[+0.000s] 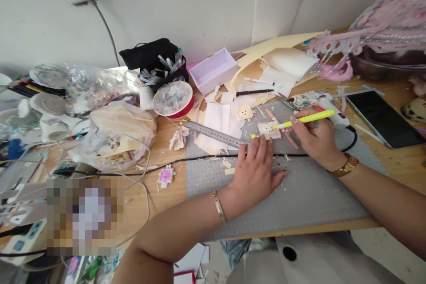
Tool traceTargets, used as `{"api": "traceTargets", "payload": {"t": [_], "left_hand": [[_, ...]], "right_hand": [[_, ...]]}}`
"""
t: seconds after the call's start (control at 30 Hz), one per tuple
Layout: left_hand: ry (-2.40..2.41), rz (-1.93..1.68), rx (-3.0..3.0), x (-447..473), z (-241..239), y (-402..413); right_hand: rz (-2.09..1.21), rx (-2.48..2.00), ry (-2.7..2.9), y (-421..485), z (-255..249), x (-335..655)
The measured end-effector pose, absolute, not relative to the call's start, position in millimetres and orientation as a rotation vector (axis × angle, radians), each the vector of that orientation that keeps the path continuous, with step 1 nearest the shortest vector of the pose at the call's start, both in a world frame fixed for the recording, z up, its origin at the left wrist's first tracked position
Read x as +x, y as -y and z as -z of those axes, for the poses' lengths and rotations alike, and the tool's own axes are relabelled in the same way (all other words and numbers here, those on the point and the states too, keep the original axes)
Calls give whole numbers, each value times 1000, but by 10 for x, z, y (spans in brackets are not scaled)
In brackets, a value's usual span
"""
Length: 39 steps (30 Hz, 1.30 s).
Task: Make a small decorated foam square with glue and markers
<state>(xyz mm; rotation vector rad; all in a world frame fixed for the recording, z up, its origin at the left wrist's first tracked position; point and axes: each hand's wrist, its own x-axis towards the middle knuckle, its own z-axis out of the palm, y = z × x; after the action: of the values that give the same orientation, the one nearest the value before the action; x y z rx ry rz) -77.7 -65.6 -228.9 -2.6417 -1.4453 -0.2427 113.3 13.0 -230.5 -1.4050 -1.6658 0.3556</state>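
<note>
A yellow marker pen [316, 116] is gripped in my right hand [314, 140], its tip at a small cream piece of paper [265, 129] with small dark marks on it. My left hand [254, 166] lies palm down on the grey cutting mat [299, 199], fingers stretched out, fingertips on the lower edge of that paper. By those fingertips shows a small yellow piece [253, 136], perhaps the pen's cap. A steel ruler [213, 133] reaches from the left toward my left hand. Beside the paper lies a reddish pen [290, 137], and an orange paper face cutout [244, 112] lies above.
A black cable [199, 157] crosses the mat. At the back stand a lilac box [214, 71], a black pen case [151, 55] and a red-and-white bowl [175, 102]. A phone [386, 117] lies right. Plastic bags [113, 133] and clutter cover the left.
</note>
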Motion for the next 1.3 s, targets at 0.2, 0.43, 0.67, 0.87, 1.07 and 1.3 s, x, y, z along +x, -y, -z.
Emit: {"api": "traceTargets", "payload": {"t": [0.2,0.43,0.67,0.87,1.07,1.3], "left_hand": [[1451,215,-2652,-777,2275,657],[1444,225,-2645,-773,2282,650],[1446,222,-2646,-776,2283,659],[1442,212,-2649,-777,2279,660],[1443,208,-2651,-777,2283,662],[1445,207,-2655,-777,2271,657]], "right_hand": [[-402,-1376,1738,-146,2324,1130],[-384,-1363,1749,-142,2317,1126],[-358,-1356,1775,-153,2313,1097],[-370,-1397,1756,-164,2347,1116],[-389,-1422,1730,-157,2340,1119],[-431,-1350,1800,-140,2295,1091]]}}
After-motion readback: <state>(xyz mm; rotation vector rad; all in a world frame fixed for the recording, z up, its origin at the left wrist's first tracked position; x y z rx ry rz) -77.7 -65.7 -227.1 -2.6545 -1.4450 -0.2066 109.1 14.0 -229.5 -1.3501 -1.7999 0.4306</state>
